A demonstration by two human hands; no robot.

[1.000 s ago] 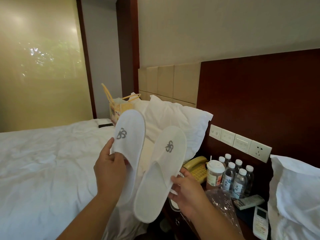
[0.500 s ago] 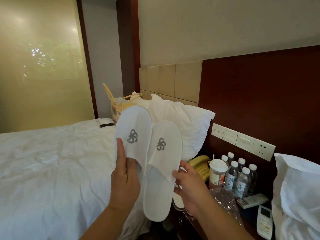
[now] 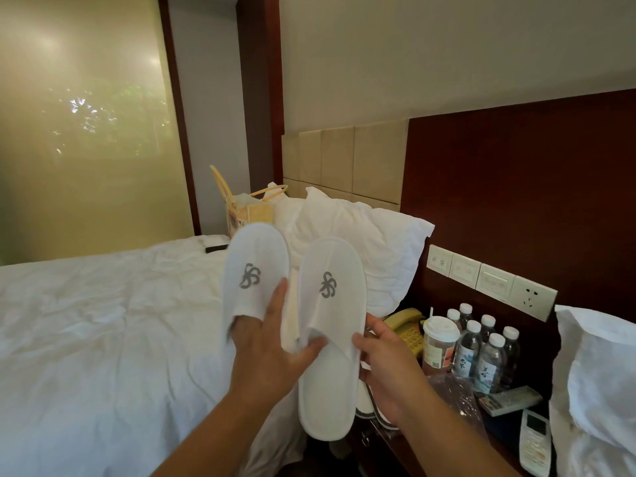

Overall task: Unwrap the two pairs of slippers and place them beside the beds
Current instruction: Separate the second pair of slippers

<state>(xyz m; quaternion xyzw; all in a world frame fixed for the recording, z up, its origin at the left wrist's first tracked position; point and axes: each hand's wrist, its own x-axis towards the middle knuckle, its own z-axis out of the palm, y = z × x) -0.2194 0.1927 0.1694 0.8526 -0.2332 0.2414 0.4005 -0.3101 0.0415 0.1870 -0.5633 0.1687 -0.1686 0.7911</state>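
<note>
Pair of white terry slippers with grey pinwheel logos, centre frame, over the white bed's edge: left slipper, right slipper. Long axes near vertical, toes up. The left hand has fingers tucked into the left slipper and its thumb on the right one. The right hand pinches the right slipper's edge. Half a second ago the slippers overlapped; now they are parted. Yellow handled bag, upper centre: contents unclear.
</note>
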